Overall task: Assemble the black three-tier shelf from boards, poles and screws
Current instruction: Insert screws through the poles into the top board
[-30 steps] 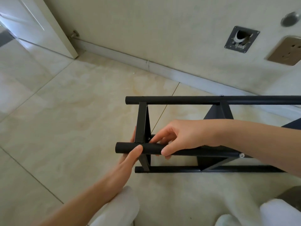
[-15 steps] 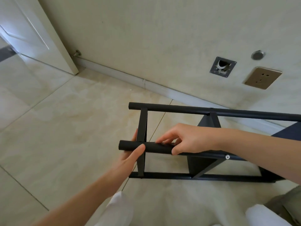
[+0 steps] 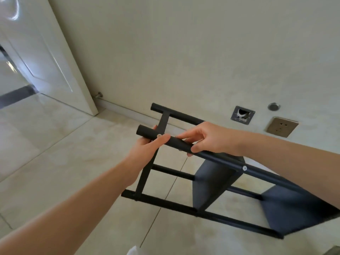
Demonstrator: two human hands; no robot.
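While both hands grip pole [image 3: 184, 144], shelf [image 3: 211, 184] tilts nr wall [image 3: 184, 52].

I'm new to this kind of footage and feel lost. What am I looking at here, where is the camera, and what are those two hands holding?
No machine is here: a person wears a wide-angle camera on the head, looking forward and down at their own bare arms. The black metal shelf frame lies tipped on its side over the beige tiled floor. The left hand grips the near black round pole close to its end, beside a small silver screw. The right hand holds the same pole further along. Behind stand a cream wall, a white door and a bronze wall socket.
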